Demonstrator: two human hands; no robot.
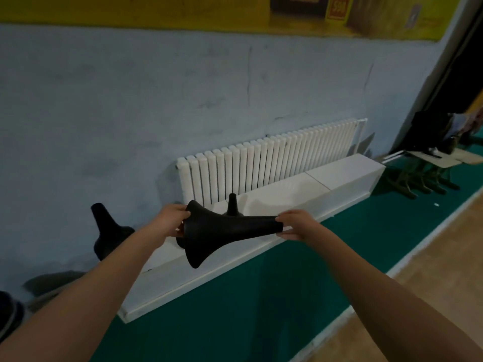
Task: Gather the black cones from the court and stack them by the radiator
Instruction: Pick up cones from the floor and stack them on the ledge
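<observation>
Both hands carry a black cone [222, 231] sideways above the white ledge [339, 176] under the radiator [261, 163]. The left hand [172, 220] has its grip pinching the wide base rim and the right hand [295, 224] pinches the narrow tip, probably to turn it upright. Another cone [232, 205] already stands on the ledge just behind, a likely spot to stack onto.

head view | forward-down | close above both forearms | facing radiator [266, 163]

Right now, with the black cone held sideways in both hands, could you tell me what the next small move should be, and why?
Probably tip the black rubber cone upright and lower it over the black cone standing on the white ledge before the white ribbed radiator. The left hand holds its flared base and the right hand its narrow tip, so it lies sideways, just in front of that standing cone.
</observation>
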